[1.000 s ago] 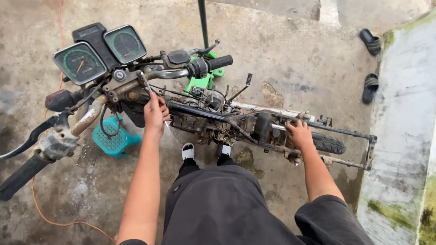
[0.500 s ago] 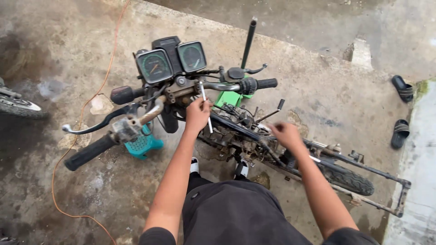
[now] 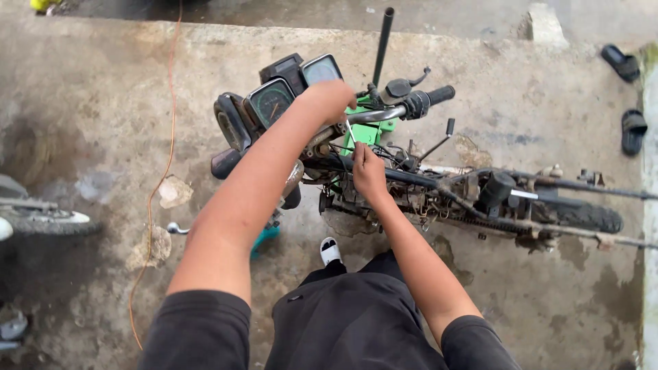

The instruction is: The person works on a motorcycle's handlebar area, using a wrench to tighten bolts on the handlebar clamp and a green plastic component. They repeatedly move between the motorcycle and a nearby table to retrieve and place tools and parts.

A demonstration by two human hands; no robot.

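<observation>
Tool: we are gripping a thin pale rod-like tool between our two hands, over the front of the stripped motorcycle frame; it is running slantwise from the steering head down toward the frame tube, and we cannot tell what its tip is seated in.
Left hand: our left hand is reaching over the handlebar and curling closed at the top of the tool, likely pressing down from above so the tool is staying seated.
Right hand: our right hand is pinching closed around the tool's lower end, just above the dark frame tube, likely steadying and guiding it there.
Wiring: loose wires are bunching right beside our right hand, so we are working in a tight spot.
Gauges: the twin round gauges are sitting just beyond our left wrist, tilted up toward us.
Grip and lever: the right-side black grip and its lever are sticking out well clear of both hands.
Green part: a bright green piece is showing behind the tool, under the handlebar.
Rear: the chain and the rear tyre are stretching away to our right.
Stance: we are standing astride the frame, one white-toed shoe planted on the concrete floor, which is putting both arms directly over the work.
Surroundings: an orange cord is trailing across the floor, and two dark sandals are lying well apart from the bike.
</observation>
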